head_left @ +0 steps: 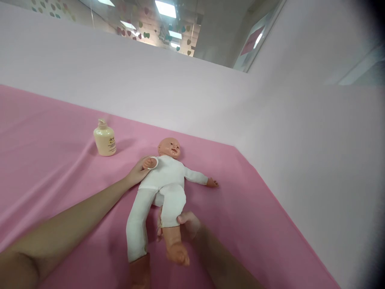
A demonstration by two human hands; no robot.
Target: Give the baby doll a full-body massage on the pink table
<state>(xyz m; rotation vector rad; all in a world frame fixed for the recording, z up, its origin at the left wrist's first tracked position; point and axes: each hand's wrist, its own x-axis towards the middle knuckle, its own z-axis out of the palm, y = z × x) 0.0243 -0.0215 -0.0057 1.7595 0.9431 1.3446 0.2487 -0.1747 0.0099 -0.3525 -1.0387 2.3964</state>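
A baby doll (168,172) with a bare head and a white cloth body lies face up on a pink cloth. My left hand (138,171) is at the doll's arm on the left side, closed around it near the small fist; most of its fingers are hidden behind the arm. Lower down, my right hand (190,223) wraps the doll's leg just above the bare foot, thumb on one side and fingertips showing on the other. That leg is bent and raised a little. The doll's other leg lies stretched toward me, and its other arm points out to the right.
A cream pump bottle (104,140) with printed text stands on the pink cloth (60,132), to the left of the doll's head. White walls (180,96) rise behind and to the right. Above is a window (168,24) with heart-shaped stickers and reflected ceiling lights.
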